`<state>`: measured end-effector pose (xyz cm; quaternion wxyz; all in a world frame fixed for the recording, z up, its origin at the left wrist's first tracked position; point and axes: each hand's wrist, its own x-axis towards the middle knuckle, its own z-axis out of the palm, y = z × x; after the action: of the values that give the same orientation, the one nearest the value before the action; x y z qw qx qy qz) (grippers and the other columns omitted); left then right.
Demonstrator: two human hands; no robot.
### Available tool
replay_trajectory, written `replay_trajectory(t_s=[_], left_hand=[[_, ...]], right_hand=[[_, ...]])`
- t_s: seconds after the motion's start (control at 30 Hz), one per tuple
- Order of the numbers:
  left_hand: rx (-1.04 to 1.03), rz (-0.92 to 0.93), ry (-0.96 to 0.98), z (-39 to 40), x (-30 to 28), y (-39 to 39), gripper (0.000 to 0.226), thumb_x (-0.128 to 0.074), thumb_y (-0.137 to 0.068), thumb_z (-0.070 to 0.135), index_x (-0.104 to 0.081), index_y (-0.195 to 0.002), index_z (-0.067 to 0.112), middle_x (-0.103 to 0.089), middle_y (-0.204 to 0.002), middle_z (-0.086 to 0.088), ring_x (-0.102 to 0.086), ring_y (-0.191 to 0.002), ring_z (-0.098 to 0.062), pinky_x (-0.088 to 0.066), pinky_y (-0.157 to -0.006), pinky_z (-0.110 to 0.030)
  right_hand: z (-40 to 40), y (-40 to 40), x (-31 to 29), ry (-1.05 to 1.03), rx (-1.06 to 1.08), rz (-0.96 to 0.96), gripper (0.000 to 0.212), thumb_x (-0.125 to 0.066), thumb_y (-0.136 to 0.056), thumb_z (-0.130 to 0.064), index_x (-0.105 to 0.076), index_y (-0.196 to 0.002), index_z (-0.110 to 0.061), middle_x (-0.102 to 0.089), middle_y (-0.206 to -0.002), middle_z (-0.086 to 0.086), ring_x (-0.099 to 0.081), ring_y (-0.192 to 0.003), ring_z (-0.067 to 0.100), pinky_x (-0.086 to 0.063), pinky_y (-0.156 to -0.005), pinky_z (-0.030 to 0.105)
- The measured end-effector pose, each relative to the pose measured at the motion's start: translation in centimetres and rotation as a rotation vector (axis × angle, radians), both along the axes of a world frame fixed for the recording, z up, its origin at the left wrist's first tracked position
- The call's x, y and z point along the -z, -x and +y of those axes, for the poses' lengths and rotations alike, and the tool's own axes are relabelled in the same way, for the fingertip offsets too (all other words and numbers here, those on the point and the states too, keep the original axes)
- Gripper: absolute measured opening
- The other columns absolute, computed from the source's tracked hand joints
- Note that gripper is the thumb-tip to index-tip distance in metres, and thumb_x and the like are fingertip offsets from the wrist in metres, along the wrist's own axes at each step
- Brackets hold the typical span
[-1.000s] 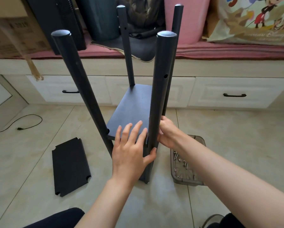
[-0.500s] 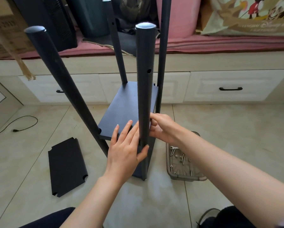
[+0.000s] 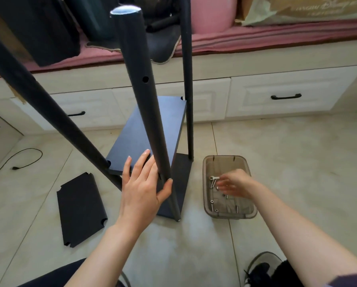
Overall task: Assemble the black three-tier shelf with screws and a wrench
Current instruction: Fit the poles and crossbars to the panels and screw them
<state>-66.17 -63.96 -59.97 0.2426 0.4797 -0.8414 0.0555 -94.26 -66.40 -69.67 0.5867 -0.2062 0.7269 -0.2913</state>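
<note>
Nearest to me, both forearms reach forward over a pale tiled floor (image 3: pixel 287 146). My landmark is the front post (image 3: pixel 147 104) of the black shelf frame, a long round tube that stands on the tiles almost upright, its long axis running floor to ceiling and its capped top leaning slightly left and toward me.

My left hand (image 3: pixel 141 188) is flat against the lower part of that post, fingers straight and slightly spread, the thumb hooked around the post's right side. The fingertips reach the near edge of the middle shelf board (image 3: pixel 146 135), which sits level between the posts with its long axis running away from me. Below it lies the bottom board (image 3: pixel 179 183), on the floor.

To the right of the post, near but apart, stands a clear plastic tray (image 3: pixel 252 212) holding loose screws (image 3: pixel 211 201) and a small silver wrench (image 3: pixel 213 179). My right hand (image 3: pixel 234 184) hovers over the tray, blurred; I cannot tell whether its fingers are holding anything.

To the left of the post, a spare black board (image 3: pixel 81 208) lies flat on the tiles. Another post (image 3: pixel 39 104) slants up to the left. Behind the front post stands a rear post (image 3: pixel 188 79), upright. Farther back are white drawers (image 3: pixel 285 94) with black handles, and above them a pink cushioned bench (image 3: pixel 256 38).
</note>
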Motion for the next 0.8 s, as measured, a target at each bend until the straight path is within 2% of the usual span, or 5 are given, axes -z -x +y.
replay_trajectory(t_s=[0.27, 0.37, 0.5, 0.57, 0.8], left_hand=[[0.005, 0.030, -0.012, -0.1, 0.3, -0.1, 0.050, -0.048, -0.097, 0.038, -0.058, -0.137, 0.009, -0.058, -0.143, -0.005, -0.040, -0.144, -0.026, -0.012, -0.123, -0.047], [0.000, 0.017, -0.008, -0.3, 0.5, -0.2, 0.051, -0.047, -0.098, 0.038, -0.057, -0.140, 0.010, -0.058, -0.143, -0.003, -0.039, -0.145, -0.024, -0.009, -0.124, -0.043], [0.011, 0.022, -0.002, -0.2, 0.5, -0.1, 0.053, -0.047, -0.099, 0.038, -0.052, -0.144, 0.011, -0.054, -0.145, 0.002, -0.038, -0.144, -0.021, -0.008, -0.124, -0.038], [0.021, 0.019, 0.008, -0.4, 0.6, -0.2, 0.054, -0.047, -0.100, 0.039, -0.048, -0.146, 0.013, -0.045, -0.149, 0.008, -0.036, -0.146, -0.018, -0.009, -0.123, -0.036], [0.034, 0.022, 0.042, -0.5, 1.1, -0.5, 0.054, -0.048, -0.100, 0.038, -0.040, -0.150, 0.018, -0.035, -0.153, 0.011, -0.020, -0.150, -0.004, -0.010, -0.122, -0.036]], right_hand=[[1.1, -0.6, 5.7, -0.017, -0.260, 0.313, 0.013, -0.054, -0.096, -0.006, -0.067, -0.093, -0.005, -0.067, -0.084, 0.016, -0.058, -0.065, 0.023, -0.052, -0.063, 0.034], [0.7, -1.5, 7.1, -0.007, -0.511, 0.497, 0.019, -0.053, -0.094, -0.007, -0.071, -0.097, -0.003, -0.071, -0.098, 0.020, -0.065, -0.082, 0.026, -0.054, -0.079, 0.036], [-0.1, -1.9, 9.0, -0.030, -0.731, 0.551, 0.014, -0.058, -0.095, -0.013, -0.064, -0.105, -0.006, -0.067, -0.109, 0.016, -0.064, -0.097, 0.026, -0.050, -0.072, 0.028], [-0.5, -2.0, 9.6, -0.012, -0.762, 0.555, 0.011, -0.058, -0.095, -0.014, -0.060, -0.105, -0.008, -0.066, -0.113, 0.016, -0.062, -0.097, 0.026, -0.044, -0.068, 0.026], [-2.0, -2.6, 11.7, 0.019, -0.790, 0.665, 0.036, -0.057, -0.092, -0.005, -0.057, -0.128, -0.001, -0.058, -0.134, 0.021, -0.056, -0.124, 0.032, -0.045, -0.097, 0.032]])
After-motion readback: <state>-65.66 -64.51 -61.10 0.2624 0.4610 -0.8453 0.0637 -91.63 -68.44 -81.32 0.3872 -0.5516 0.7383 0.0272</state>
